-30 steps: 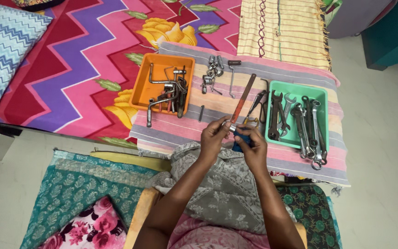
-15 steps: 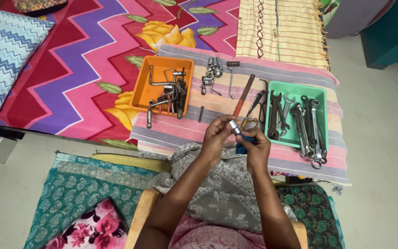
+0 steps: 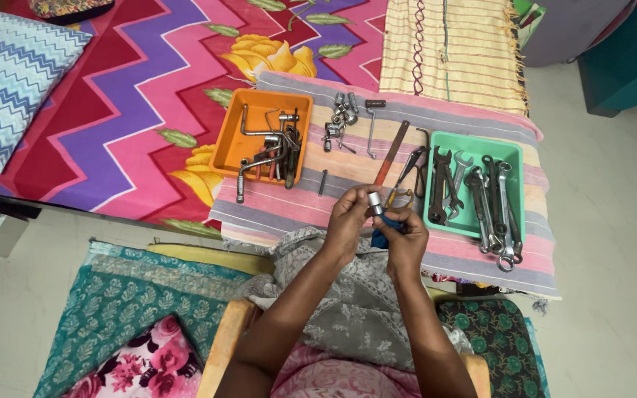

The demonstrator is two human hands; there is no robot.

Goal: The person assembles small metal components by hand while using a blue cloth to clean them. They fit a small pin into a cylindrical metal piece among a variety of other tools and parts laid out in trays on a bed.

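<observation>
a small silver socket [image 3: 374, 200] is pinched between the fingers of the left hand [image 3: 348, 221] just in front of the green tray [image 3: 512, 153], toward the person, above the striped cloth [image 3: 296, 208] that covers the edge of the bed. the fingers of the right hand [image 3: 407, 234] are pressed together around a blue-handled tool [image 3: 382, 233], whose upper end meets the socket; how far the two are seated cannot be told. the green tray is filled with spanners [image 3: 484, 199] laid side by side, and just to its left a long reddish file [image 3: 391, 152] and a pair of pliers [image 3: 405, 177] lie loose on the cloth. further left of the tray a cluster of small sockets [image 3: 339, 118] is seen, and beyond those an orange tray [image 3: 230, 144] holding bent bars and handles. it is judged that the socket, being small and smooth and held only at the fingertips, could slip if the pinch is eased while the tool is pushed or turned against it; it would then be dropped onto the grey garment [image 3: 363, 317] over the lap or roll off the cloth's edge toward the floor, where it could be lost among the patterned fabrics. a crooked fit between tool and socket could likewise be caused by pressing off-axis, and the loose pliers close under the hands could be knocked aside.
</observation>
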